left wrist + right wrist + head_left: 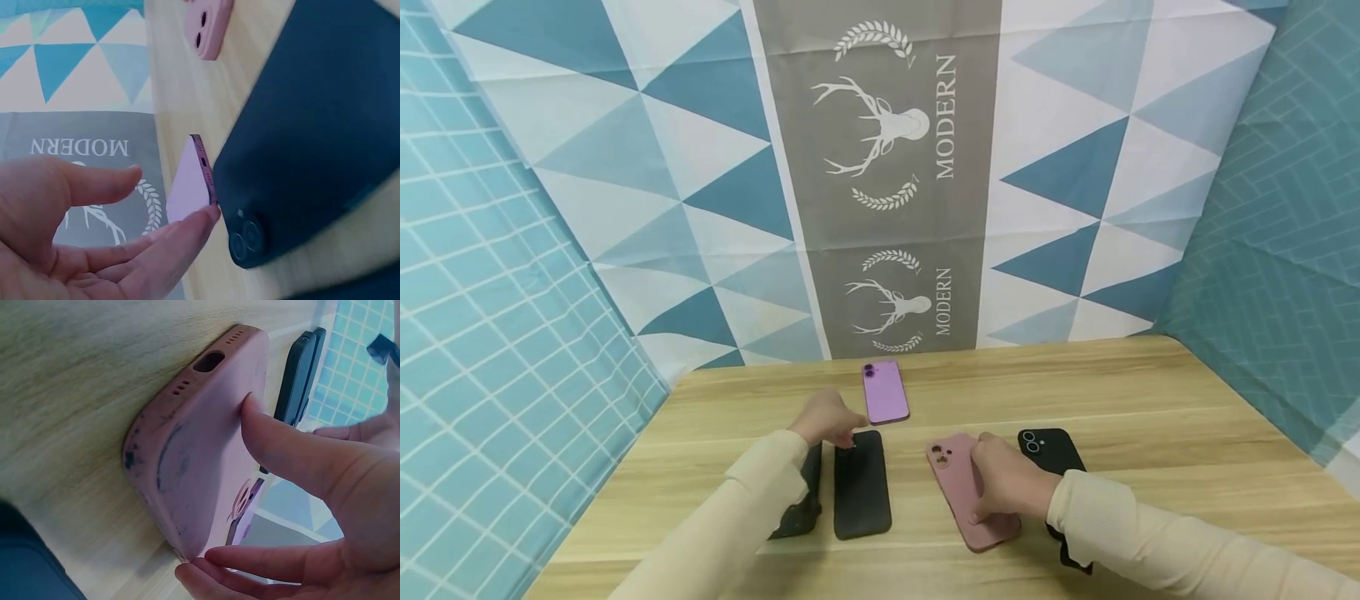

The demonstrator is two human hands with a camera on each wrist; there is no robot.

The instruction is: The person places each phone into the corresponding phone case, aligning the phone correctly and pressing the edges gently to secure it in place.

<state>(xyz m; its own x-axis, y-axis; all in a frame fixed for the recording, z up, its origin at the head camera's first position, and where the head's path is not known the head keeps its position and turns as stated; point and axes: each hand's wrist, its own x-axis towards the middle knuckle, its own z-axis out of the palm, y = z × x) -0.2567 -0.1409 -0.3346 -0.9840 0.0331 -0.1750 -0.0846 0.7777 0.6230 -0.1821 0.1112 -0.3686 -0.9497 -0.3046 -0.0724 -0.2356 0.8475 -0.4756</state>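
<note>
My right hand (1009, 477) lies across a pink phone case (958, 487), thumb (265, 425) on its back and fingers at the opposite long side. Dark scuffs mark the case's lower corner in the right wrist view. At the top end of a black phone case (862, 492), my left hand (829, 418) has its fingers extended and thumb apart, holding nothing. Its fingertips come close to that case's camera end; whether they touch I cannot tell. Just beyond is a purple phone (886, 392), back up.
Another black case (805, 500) lies left, partly behind my left sleeve. A black case with two camera rings (1054, 450) lies right, partly under my right forearm. The wooden table (760, 392) meets a patterned cloth (887, 208) at the back.
</note>
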